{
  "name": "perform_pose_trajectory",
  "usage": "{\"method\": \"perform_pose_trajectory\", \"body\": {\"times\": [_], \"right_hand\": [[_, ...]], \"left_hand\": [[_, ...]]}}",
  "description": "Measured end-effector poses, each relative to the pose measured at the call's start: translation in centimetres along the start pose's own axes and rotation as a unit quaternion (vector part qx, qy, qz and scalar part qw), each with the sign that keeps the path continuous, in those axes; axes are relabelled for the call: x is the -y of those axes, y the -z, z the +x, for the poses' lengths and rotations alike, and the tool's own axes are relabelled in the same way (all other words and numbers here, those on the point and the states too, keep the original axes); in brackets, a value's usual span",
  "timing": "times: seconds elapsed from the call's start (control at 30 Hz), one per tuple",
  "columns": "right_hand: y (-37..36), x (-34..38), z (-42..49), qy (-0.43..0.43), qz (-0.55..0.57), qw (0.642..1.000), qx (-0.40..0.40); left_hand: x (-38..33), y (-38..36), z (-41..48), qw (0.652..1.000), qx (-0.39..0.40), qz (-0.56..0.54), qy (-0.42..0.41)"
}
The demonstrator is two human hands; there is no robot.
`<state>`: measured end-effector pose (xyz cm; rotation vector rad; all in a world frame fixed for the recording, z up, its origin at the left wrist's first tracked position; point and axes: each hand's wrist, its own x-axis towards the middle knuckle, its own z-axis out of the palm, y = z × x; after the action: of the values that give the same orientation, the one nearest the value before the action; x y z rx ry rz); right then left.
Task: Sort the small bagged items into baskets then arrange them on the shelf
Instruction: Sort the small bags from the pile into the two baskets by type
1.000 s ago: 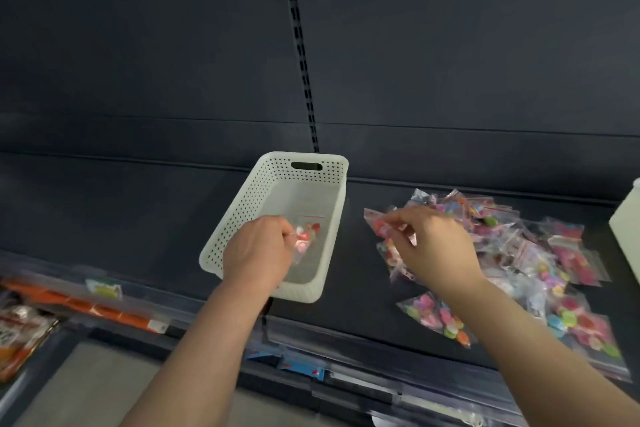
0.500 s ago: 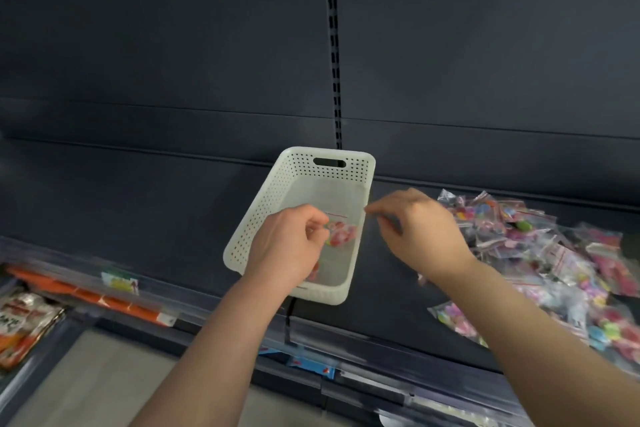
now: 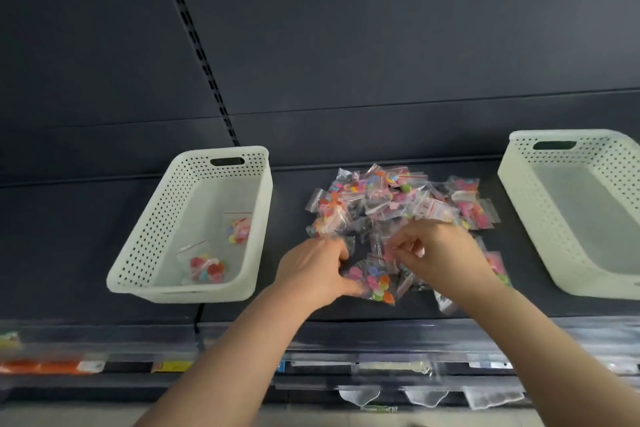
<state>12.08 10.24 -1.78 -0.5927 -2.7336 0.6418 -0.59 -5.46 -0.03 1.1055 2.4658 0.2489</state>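
Note:
A white perforated basket (image 3: 152, 253) stands on the dark shelf at the left, with two small clear bags of coloured pieces in it, one (image 3: 239, 229) further back and one (image 3: 206, 267) nearer. A pile of small bags (image 3: 391, 198) lies in the middle of the shelf. Both hands are at the pile's near edge. My right hand (image 3: 440, 250) pinches the red-striped top of a small bag (image 3: 375, 282). My left hand (image 3: 311, 270) curls against that bag's left side; whether it grips is unclear.
A second white basket (image 3: 519, 191) stands at the right, with no bags visible in it. The shelf's front edge (image 3: 346, 326) carries price-tag strips, with lower shelves and packets below. The dark back panel has a slotted upright (image 3: 194, 35).
My left hand let its bag go into the left basket and moved right to the pile. My right hand also went back to the pile. The view shifted right, showing the second basket.

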Motion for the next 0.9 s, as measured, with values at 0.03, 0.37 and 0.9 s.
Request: {"method": "perform_pose_trajectory", "body": {"times": [0.03,0.37,0.9], "right_hand": [[0.1,0.1,-0.2,0.004,-0.002,1.000,0.012],[-0.8,2.0,-0.5,-0.007,-0.114,0.983,0.144],[-3.8,7.3,4.6,0.096,0.001,0.995,0.018]], "left_hand": [[-0.1,-0.4,0.1,1.000,-0.016,0.015,0.003],[0.6,0.6,-1.0,0.981,-0.173,-0.058,0.059],[10.4,5.7,-4.8,0.913,-0.314,-0.067,0.254]]}}
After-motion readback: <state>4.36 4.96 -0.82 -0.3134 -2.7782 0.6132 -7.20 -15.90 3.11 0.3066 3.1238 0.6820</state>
